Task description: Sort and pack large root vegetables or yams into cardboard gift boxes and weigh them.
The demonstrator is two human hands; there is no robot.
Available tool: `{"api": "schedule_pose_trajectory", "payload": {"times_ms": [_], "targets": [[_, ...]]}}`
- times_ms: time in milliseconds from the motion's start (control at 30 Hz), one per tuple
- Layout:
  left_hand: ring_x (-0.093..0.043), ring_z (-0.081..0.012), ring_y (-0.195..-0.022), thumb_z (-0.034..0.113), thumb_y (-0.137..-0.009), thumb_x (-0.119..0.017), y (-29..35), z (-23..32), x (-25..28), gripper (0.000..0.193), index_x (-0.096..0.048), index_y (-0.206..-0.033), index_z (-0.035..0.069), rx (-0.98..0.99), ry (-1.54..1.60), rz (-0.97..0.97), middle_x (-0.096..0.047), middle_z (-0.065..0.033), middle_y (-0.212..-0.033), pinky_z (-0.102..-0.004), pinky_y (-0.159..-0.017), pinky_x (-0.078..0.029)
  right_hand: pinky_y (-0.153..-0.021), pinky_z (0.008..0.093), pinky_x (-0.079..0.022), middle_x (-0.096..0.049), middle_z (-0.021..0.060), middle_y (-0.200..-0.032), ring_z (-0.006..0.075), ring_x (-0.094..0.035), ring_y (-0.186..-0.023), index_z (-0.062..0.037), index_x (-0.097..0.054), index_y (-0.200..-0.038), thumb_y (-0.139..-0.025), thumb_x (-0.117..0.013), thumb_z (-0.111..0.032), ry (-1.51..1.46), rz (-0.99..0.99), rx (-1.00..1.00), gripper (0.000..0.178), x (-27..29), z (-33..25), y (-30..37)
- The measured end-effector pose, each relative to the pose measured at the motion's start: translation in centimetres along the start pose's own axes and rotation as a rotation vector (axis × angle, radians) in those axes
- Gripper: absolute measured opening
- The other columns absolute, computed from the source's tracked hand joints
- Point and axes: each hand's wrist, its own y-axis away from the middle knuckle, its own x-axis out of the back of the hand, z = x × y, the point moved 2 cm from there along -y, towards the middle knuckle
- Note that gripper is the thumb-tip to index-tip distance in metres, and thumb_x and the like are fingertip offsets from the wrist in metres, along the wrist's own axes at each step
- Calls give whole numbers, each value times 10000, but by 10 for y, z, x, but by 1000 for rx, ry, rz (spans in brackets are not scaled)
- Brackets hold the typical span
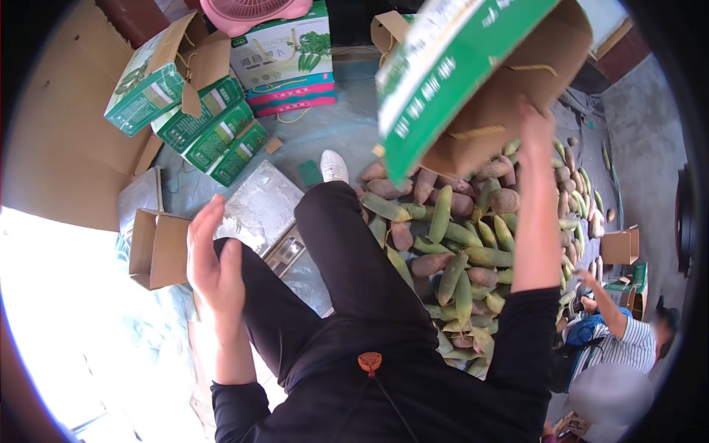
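Note:
A green and white cardboard box (461,77) with yellow rope handles is lifted at the upper right, tilted so its brown inside shows. My right hand (537,125) grips its edge; the fingertips are partly hidden. Below the box spreads a heap of green radishes (440,214) and reddish radishes (505,201), partly covered by the box and my forearm. Over my left thigh my left hand (216,262) holds nothing, its fingers stretched and the thumb apart. Near it are a small brown carton (156,251) and a flat silver platform (260,207), apparently a scale.
Stacked green cartons (214,133) stand at the far left, one with raised flaps. A pink fan (255,11) rests on a white and green carton (281,55). A large brown cardboard sheet (63,125) leans at the left. Another person in a striped shirt (617,347) is at the lower right.

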Motion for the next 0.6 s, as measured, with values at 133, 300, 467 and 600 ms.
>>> {"api": "schedule_pose_trajectory", "payload": {"times_ms": [133,300,467,600], "targets": [[-469,-425,-1187,169,-793,-678,10,64,-14,454,-530,-1175,-25,-451,-101,-280,-540,-197,-1201,-512,-994,-372,-815,329,-454,-614,98,-1013,190,-568,-893,34,-568,-1097,-814,-554,-8,-290,-216,-84,286,-118,-3,36],[-431,-376,-1228,102,-642,-750,-1,58,-59,712,-449,-1281,20,-360,-370,-401,-451,-181,-1304,-502,-1014,-344,-888,308,-425,-597,93,-1087,177,-564,-987,16,-495,-1186,-765,-455,62,-429,-434,-205,425,-220,32,121],[-514,-351,-1117,68,-690,-695,-7,-16,-61,644,-445,-1283,32,-102,-775,-363,-495,-178,-1246,-446,-925,-433,-852,289,-431,-556,119,-1095,199,-553,-989,21,-433,-1202,-762,-433,72,-446,-586,-388,443,-250,55,224],[-645,-304,-817,94,-737,-627,12,-80,-38,485,-521,-1210,107,299,-1096,-651,-632,-133,-1016,-410,-710,-523,-805,322,-462,-531,126,-1129,216,-556,-973,9,-405,-1218,-779,-469,58,-366,-662,-574,446,-257,79,279]]}}
